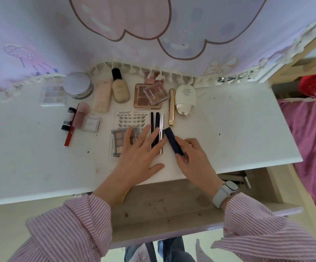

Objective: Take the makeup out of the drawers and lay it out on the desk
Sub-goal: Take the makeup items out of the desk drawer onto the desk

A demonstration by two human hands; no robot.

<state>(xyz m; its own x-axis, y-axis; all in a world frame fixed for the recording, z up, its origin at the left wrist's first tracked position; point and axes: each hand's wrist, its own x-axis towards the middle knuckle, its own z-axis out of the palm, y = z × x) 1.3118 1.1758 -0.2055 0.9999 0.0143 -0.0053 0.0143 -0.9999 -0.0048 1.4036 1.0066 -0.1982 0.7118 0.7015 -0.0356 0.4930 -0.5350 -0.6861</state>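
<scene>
1. A dark blue tube [173, 141] is pinched at its near end by the curled fingers of the right hand [195, 157]; its far end is tilted toward the slim pens, and whether it touches the surface cannot be told
2. The left hand [140, 151] is laid flat with fingers straight and spread, resting across the three slim pens [157, 127] and the edge of a brown eyeshadow palette [120, 141]
3. A lash card [130, 118] is seen just behind that palette on the white surface [238, 129]
4. Further back, a foundation bottle [119, 87], a pink tube [102, 95], a round powder jar [77, 85], a gold mascara [171, 106] and a cream oval bottle [185, 100] are laid in a row
5. The open drawer [162, 203] is seen below the surface edge, under both wrists
</scene>
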